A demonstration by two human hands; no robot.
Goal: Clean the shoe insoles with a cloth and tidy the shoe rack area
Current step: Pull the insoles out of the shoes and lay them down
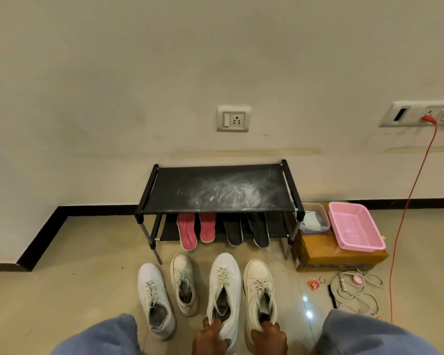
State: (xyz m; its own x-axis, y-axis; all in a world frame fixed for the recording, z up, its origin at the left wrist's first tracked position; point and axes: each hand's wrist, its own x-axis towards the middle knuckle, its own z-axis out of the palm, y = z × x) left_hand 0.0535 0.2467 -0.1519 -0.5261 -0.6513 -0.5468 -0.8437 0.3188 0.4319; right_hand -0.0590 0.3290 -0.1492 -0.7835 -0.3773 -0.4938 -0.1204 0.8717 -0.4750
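Several white sneakers stand in a row on the floor before a black two-tier shoe rack [290,184]. My left hand [210,336] grips the heel of the third sneaker [224,280]. The heel of the rightmost cream sneaker [258,283] is gripped by my right hand [268,338]. Two smaller sneakers [154,293] [183,280] stand to the left, untouched. On the rack's lower shelf lean two red insoles [187,233] [207,228] and two black insoles [233,230] [259,230]. White dust smears the rack's top shelf. No cloth shows.
Right of the rack a brown cardboard box [326,254] carries a pink basket [355,226] and a clear container [314,219]. A keyring, a brush and a tangled white cord [356,290] lie on the floor. An orange cable [405,206] hangs from the wall socket. My knees frame the bottom corners.
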